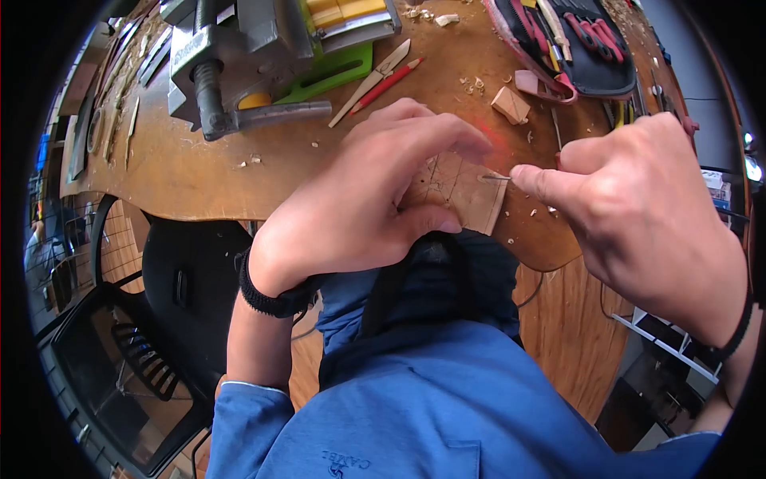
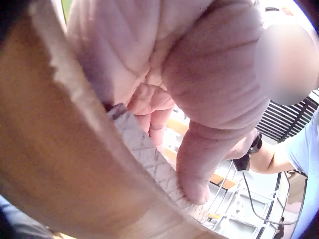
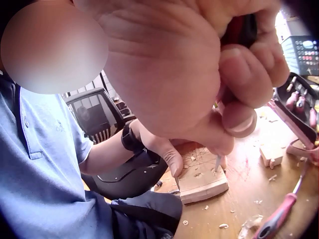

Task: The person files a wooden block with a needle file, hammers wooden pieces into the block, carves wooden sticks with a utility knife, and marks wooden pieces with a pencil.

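Note:
A flat wooden block point(image 1: 471, 191) with pencil lines and small cuts on its face lies at the table's front edge. My left hand point(image 1: 359, 188) grips it, thumb along the near side and fingers arched over the far side. In my right hand point(image 1: 638, 199) is a carving tool, its thin metal blade point(image 3: 218, 162) pointing down at the block's top near the right end. Most of its dark and red handle point(image 3: 241, 30) is hidden in the curled fingers. In the left wrist view the left thumb point(image 2: 194, 169) lies along the block's crosshatched face.
A metal vise point(image 1: 239, 68) stands at the back left. Beside it lie a red pencil point(image 1: 387, 85) and a pale wooden knife-shaped piece point(image 1: 375, 76). A tool pouch point(image 1: 590, 48), a small wood block point(image 1: 511, 105) and a pink-handled tool point(image 3: 279, 214) lie to the right. Shavings are scattered about.

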`<state>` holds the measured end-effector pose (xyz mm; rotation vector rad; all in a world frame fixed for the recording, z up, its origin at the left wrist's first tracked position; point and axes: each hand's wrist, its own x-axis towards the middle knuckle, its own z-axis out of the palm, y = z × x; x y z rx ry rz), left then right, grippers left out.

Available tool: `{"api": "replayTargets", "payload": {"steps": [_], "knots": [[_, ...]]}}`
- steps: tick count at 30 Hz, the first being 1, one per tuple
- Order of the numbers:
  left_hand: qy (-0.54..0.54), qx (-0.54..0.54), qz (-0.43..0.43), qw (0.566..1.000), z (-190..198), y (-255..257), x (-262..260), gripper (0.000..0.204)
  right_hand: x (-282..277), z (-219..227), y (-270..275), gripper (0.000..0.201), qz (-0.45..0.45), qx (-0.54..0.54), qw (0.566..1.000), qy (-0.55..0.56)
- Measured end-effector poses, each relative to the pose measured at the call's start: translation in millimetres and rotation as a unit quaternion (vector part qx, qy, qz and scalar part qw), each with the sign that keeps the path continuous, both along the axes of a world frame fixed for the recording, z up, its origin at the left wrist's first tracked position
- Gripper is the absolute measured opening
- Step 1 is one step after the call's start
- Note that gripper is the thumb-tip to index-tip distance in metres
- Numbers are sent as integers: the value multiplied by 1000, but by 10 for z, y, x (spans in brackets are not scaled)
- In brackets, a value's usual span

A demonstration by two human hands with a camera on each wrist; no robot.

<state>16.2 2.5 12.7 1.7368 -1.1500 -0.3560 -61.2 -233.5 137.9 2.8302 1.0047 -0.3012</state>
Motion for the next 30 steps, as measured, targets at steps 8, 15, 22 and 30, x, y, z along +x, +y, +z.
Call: {"api": "replayTargets", "payload": {"steps": [8,15,22,30], "knots": [[-4,-2,4,1000,-16,7,-7,63,-293,-35,124,48,-60,-1,998,-33],[-32,-11,17,999,-34,2,2,61,-391,-124,147,53,7,-76,988,-132],[-22,-29,12,999,-66,-3,2,59,-415,121,227,49,-77,-88,988,-101],[-13,-21,18,1000,-45,4,-1,60,-387,-29,167,53,-79,-35,993,-80]]}}
